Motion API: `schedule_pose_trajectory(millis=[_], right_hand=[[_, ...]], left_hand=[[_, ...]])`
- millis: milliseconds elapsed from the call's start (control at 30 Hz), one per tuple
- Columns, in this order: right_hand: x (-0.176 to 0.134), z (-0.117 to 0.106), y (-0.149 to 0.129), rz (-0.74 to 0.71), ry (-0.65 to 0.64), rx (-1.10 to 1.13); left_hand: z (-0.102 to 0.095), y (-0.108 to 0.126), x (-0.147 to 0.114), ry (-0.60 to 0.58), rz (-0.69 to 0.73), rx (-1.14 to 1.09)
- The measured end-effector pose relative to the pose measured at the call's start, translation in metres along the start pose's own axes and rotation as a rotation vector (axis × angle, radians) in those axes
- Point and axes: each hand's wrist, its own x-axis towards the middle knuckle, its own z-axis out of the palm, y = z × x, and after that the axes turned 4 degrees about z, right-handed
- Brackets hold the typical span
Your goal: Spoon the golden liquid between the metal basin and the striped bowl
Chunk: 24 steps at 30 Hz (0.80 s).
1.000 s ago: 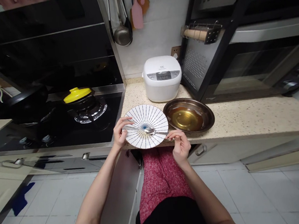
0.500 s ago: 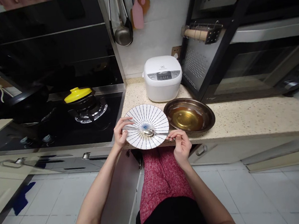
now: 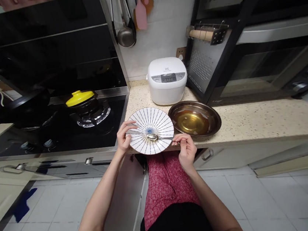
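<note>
My left hand (image 3: 125, 136) grips the left rim of a white plate (image 3: 148, 118) with dark radiating lines, its thumb and fingers over the edge. In my right hand (image 3: 185, 148) is the handle of a metal spoon (image 3: 153, 137), pinched between closed fingers. The spoon's bowl lies over the middle of the plate, just below its blue centre; whether it touches the surface I cannot tell. Right beside the plate stands a metal bowl (image 3: 216, 119) with a golden, shiny inside. What lies in that bowl is hard to make out.
Behind the plate a white rice cooker (image 3: 169, 86) stands on the speckled counter (image 3: 260, 122). To the left, a pot with a yellow lid (image 3: 79, 98) sits on the black stove (image 3: 116, 123). A dark oven (image 3: 270, 65) fills the right. Below hangs an open cabinet door (image 3: 119, 201).
Hardly anything differs. The spoon's bowl has shifted very slightly to the left over the plate; both hands keep their hold.
</note>
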Motion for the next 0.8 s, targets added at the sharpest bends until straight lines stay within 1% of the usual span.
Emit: schedule_pose_trajectory(millis=[100,200,500,800], right_hand=[[-0.0009,0.0009,-0.0001,0.018,-0.009,0.008],[-0.0017,0.0022,-0.0004,0.037,-0.016,0.020],[-0.0009,0.0055,-0.0019,0.088,0.002,0.096],[0.0010,0.0045,-0.0039,0.084,0.031,0.140]], left_hand=[[0.0004,-0.0002,-0.0001,0.008,0.010,-0.022],[0.0004,-0.0005,-0.0003,0.002,-0.004,0.007],[0.0003,-0.0003,-0.0005,0.000,-0.004,-0.002],[-0.0002,0.0004,-0.0001,-0.013,-0.015,0.005]])
